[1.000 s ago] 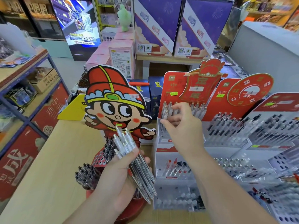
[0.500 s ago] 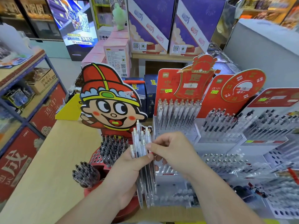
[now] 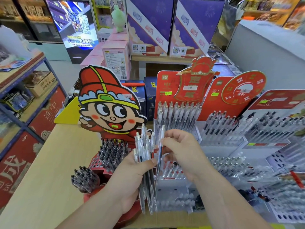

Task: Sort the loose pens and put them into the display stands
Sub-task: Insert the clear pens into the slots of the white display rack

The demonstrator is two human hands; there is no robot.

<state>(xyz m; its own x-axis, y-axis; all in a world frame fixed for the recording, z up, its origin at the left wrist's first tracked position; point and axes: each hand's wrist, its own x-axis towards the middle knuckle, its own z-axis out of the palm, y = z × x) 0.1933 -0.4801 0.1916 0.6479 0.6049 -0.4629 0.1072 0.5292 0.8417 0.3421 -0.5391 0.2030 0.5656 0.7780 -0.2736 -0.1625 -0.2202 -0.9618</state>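
Left hand (image 3: 129, 176) gripping an upright bundle of clear plastic pens (image 3: 143, 143), just in front of a white tiered display stand with red backboard (image 3: 162, 90). Right hand (image 3: 183, 152) pinching one clear pen (image 3: 163, 132) beside the bundle, above a pale wooden table (image 3: 49, 171).

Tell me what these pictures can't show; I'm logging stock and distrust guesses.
Head view:
- Pen bundle: count unclear; the pens overlap, and the left hand covers their middles.
- Single pen: partly covered by the right hand; ink colour unsure.
- Price stickers: print too small.
- Right-side stands: blurred, cut off by the edge.
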